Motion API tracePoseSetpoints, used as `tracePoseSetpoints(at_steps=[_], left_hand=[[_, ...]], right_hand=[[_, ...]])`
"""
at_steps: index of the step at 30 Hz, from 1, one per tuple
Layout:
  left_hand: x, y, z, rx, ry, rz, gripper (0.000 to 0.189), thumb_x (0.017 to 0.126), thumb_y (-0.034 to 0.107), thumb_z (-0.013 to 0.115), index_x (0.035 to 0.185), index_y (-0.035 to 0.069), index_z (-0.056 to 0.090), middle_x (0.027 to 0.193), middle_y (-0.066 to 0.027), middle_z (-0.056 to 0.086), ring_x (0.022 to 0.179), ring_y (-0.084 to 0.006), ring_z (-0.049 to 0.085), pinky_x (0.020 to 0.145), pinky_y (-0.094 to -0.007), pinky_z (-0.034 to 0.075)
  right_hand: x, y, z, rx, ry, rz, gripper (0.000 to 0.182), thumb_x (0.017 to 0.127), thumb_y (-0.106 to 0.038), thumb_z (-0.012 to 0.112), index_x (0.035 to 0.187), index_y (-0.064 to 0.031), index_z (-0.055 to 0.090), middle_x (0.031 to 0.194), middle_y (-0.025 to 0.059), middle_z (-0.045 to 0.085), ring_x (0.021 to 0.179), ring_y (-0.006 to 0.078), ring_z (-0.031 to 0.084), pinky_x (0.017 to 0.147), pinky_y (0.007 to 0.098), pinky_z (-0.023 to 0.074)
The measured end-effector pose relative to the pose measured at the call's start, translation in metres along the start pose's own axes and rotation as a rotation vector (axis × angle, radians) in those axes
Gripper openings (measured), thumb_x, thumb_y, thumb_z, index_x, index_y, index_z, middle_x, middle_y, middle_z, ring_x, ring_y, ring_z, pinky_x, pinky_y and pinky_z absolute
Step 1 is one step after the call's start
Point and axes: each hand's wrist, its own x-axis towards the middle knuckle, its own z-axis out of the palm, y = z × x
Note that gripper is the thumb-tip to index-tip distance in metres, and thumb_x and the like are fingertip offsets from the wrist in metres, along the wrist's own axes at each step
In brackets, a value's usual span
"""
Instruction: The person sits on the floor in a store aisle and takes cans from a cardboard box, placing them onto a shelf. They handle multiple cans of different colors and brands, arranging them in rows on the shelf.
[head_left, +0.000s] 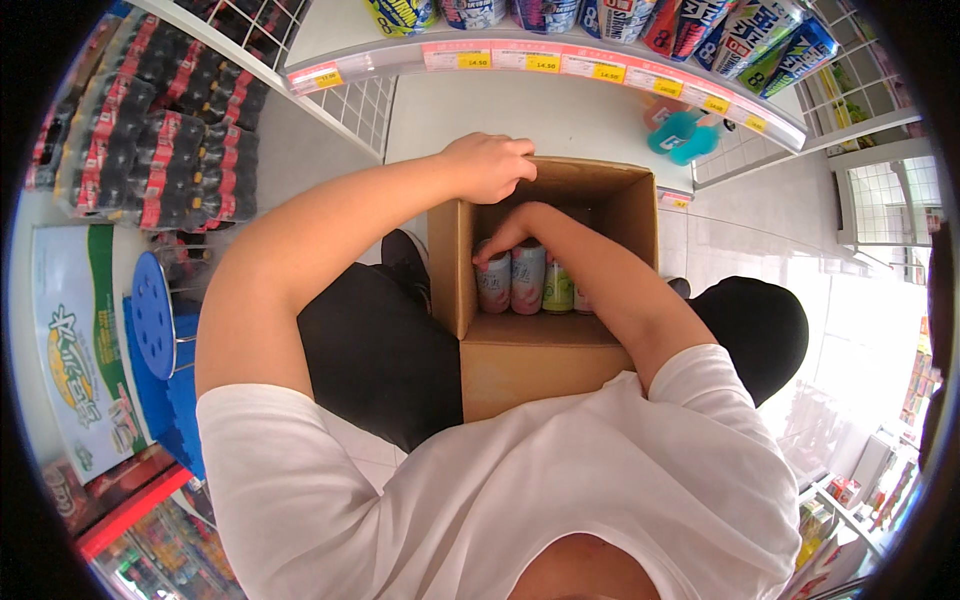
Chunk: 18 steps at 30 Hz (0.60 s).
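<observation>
An open cardboard box (555, 375) stands between my knees. Several drink cans line its near side: two pale blue and pink cans (528, 281), a green can (558, 289) and part of another pink one. My left hand (491, 166) rests on the far left corner of the box, its fingers curled over the rim. Reaching down inside, my right hand (506, 236) has its fingers at the top of the leftmost can (493, 285); whether they grip it cannot be told. My right forearm hides part of the box's inside.
Above the box runs a white shelf with price tags (544, 61) and upright cans (619, 16). Its lower shelf (450, 112) holds small teal items (679, 136) at the right. Shrink-wrapped dark bottles (161, 161) are stacked at the left, near a blue round stool seat (152, 315).
</observation>
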Motion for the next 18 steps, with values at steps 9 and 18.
tracePoseSetpoints(at_steps=[9, 18], left_hand=[[-0.001, -0.001, 0.000, -0.025, 0.011, -0.004, 0.025, 0.085, 0.011, 0.065, 0.108, 0.017, 0.071, 0.123, -0.0077, 0.062, 0.111, -0.0316, 0.066, 0.084, -0.0474, 0.057], [-0.001, 0.000, 0.001, -0.025, 0.011, 0.004, 0.024, 0.085, 0.010, 0.065, 0.107, 0.016, 0.071, 0.123, -0.0082, 0.062, 0.109, -0.0322, 0.066, 0.086, -0.0475, 0.057]], right_hand=[[0.022, 0.007, 0.005, -0.117, 0.030, 0.043, 0.086, 0.075, -0.066, 0.079, 0.146, -0.0223, 0.056, 0.139, 0.0136, 0.055, 0.127, 0.0371, 0.055, 0.080, 0.0565, 0.0610], [0.029, 0.030, 0.034, 0.175, -0.298, -0.076, 0.099, 0.087, -0.056, 0.076, 0.165, -0.0258, 0.024, 0.172, 0.0125, 0.019, 0.149, 0.0406, 0.034, 0.093, 0.0638, 0.0579]])
